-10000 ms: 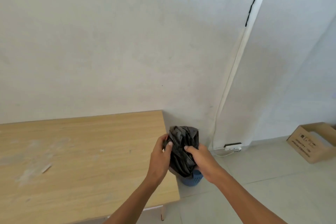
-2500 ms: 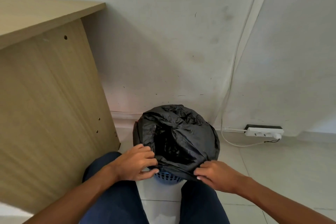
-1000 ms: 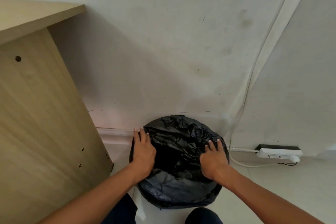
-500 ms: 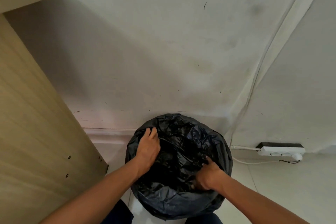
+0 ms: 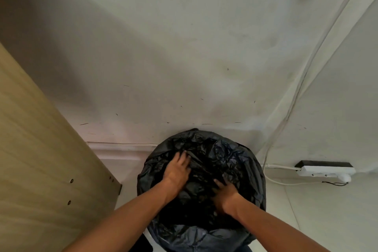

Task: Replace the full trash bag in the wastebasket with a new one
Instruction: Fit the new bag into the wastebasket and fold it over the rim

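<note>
Trash bag (image 5: 235,161), 6 o'clock: glossy black with grey crinkle highlights.
Desk panel (image 5: 41,159), 9 o'clock: light tan wood grain.
Wall (image 5: 184,47), 12 o'clock: off-white with dark scuff marks.
Power strip (image 5: 325,171), 4 o'clock: white body, black top.
Cable (image 5: 296,92), 2 o'clock: white.

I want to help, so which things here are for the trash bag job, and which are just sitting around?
For the job: black trash bag; left hand and right hand, both on the bag.
Just sitting around: white power strip on the floor; cable up the wall; wooden desk.
</note>
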`<state>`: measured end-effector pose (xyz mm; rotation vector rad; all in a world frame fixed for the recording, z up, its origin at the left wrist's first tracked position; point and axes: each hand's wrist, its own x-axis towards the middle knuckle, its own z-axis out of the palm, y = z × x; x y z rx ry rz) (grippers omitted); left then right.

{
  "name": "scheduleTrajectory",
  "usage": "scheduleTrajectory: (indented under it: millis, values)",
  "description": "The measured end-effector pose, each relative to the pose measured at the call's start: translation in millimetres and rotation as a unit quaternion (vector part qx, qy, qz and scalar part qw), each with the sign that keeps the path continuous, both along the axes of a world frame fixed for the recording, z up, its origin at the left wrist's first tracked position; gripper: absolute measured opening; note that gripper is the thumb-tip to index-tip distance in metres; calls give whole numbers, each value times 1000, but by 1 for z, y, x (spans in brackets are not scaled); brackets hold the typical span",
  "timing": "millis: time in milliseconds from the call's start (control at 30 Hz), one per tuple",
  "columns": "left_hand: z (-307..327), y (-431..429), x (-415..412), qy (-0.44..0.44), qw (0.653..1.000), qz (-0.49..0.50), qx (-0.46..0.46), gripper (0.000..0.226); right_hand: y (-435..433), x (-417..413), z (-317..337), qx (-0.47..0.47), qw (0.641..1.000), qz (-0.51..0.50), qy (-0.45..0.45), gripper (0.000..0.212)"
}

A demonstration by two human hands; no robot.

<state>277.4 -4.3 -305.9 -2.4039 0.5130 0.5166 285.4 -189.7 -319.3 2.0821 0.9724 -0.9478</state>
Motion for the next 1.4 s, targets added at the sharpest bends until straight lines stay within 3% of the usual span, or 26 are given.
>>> scheduleTrajectory:
  millis: [100,333,400,500,600,667,733,800,933,1033,1133,1233,1267,1300,1367,1400]
  values:
    - [-7,3,1,10,994,24,103,63,-14,2,-2,-75,997,-25,9,59]
    - [2,1,-4,16,994,95,52,63,2,-5,48,47,998,-39,-12,49]
    - [19,4,-3,7,994,108,-23,59,0,-10,67,115,992,-42,-29,43]
    - [46,16,-14,-77,964,74,-242,38,-7,-22,88,260,962,-75,-28,44]
    - [63,42,-35,-210,907,34,-362,23,-9,-48,113,413,893,-154,90,60]
    - [59,60,-52,-212,901,36,-377,29,-12,-70,124,402,897,-113,144,74]
    - [49,72,-68,-193,915,11,-353,39,-17,-83,122,370,924,-7,93,61]
    - [41,75,-82,-196,918,-3,-344,43,-24,-89,118,356,933,32,43,45]
    - [47,59,-100,-207,889,8,-409,45,-39,-88,117,314,948,53,-6,45]
    - [53,56,-116,-253,854,28,-454,30,-51,-89,119,269,962,39,-38,47]
    - [56,52,-138,-307,787,150,-514,23,-57,-97,121,262,964,-4,-40,51]
    - [59,41,-157,-285,700,343,-558,26,-51,-116,122,326,944,-47,-19,66]
    - [57,38,-160,-250,654,412,-584,28,-48,-123,119,339,939,-46,-23,66]
    - [59,34,-163,-199,585,479,-624,32,-45,-131,115,344,937,-39,-37,63]
    - [60,23,-167,-69,414,564,-711,34,-41,-141,107,352,933,-33,-70,56]
    - [61,19,-169,-27,353,572,-740,32,-41,-143,103,362,928,-39,-81,52]
